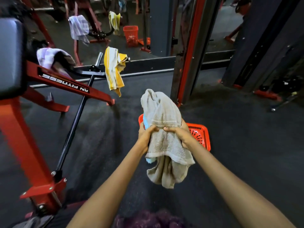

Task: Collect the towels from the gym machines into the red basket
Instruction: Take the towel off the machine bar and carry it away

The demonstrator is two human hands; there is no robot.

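I observe left hand [145, 134] and right hand [180, 134] both gripping the beige towel [162, 116] above the red basket [199, 132].

The beige towel [164, 116] was looped terry cloth, matt and nubby, with a flat woven band. The red basket [199, 134] was glossy perforated plastic. The machine frame [65, 83] was painted red metal with a slight sheen, its black bar [74, 122] smooth metal. The floor [238, 137] looked matt, speckled and rubbery.
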